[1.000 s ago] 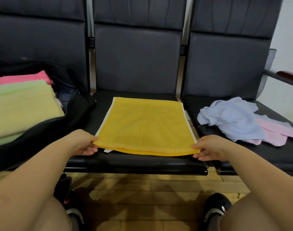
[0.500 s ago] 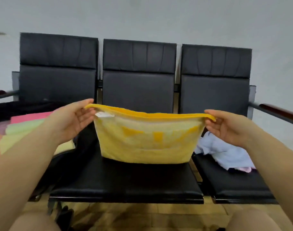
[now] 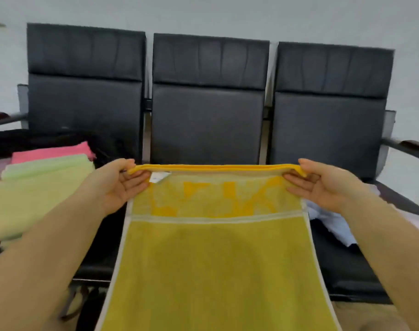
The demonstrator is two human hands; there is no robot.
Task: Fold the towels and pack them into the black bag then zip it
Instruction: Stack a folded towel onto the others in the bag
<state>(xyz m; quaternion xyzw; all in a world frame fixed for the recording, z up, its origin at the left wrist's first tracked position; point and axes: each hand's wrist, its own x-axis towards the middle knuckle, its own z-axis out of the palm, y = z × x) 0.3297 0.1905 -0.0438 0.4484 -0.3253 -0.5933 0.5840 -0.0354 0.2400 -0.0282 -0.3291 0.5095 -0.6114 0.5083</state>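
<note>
Here I hold the yellow towel point(image 3: 218, 271) up by its top edge, my left hand point(image 3: 117, 185) pinching the left corner and my right hand point(image 3: 323, 185) pinching the right corner, thumbs over the hem and fingers loosely extended beneath. A small white label point(image 3: 158, 177) hangs just beside my left hand; its print is too blurred to read. Below the hem runs a paler band woven with brighter yellow shapes that may be letters, though I cannot make them out. A white stripe closes that band, and pale borders run down both long sides.

The towel hangs in front of the middle seat of the 3 black chairs point(image 3: 208, 103). Left of the towel, the black bag point(image 3: 60, 139) lies open on the seat with folded pink and green towels point(image 3: 36, 185) stacked in it. Right of the towel, a crumpled light blue towel point(image 3: 332, 225) lies on the seat. Above the towel's top edge, only the middle chair's backrest shows.
</note>
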